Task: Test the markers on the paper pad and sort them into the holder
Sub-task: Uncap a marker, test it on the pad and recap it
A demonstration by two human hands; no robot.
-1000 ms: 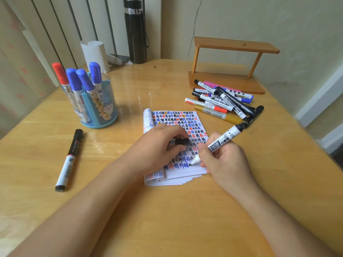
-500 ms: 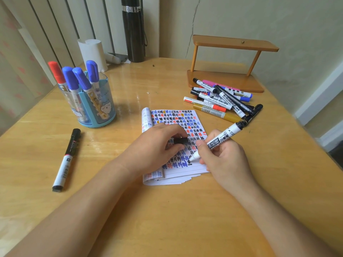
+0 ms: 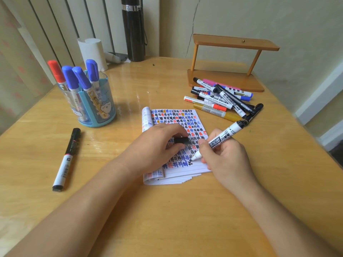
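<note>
A paper pad (image 3: 193, 115) covered in coloured marks lies in the middle of the wooden table. My right hand (image 3: 226, 158) grips an uncapped black-and-white marker (image 3: 222, 138), its tip touching the pad's lower rows. My left hand (image 3: 156, 147) rests on the pad and pinches the marker's black cap (image 3: 181, 140). A blue holder (image 3: 96, 110) at the left holds one red and three blue markers. A pile of several markers (image 3: 220, 101) lies at the right. One black marker (image 3: 66, 158) lies alone at the left.
A wooden two-tier stand (image 3: 228, 71) is behind the marker pile. A black flask (image 3: 134, 28) and a white paper roll (image 3: 92, 52) stand at the back by the radiator. The table's right edge (image 3: 304, 138) drops off near a wall.
The marker tip has drawn short black strokes at the end of the lowest row. My left hand stays on the pad with the cap.
</note>
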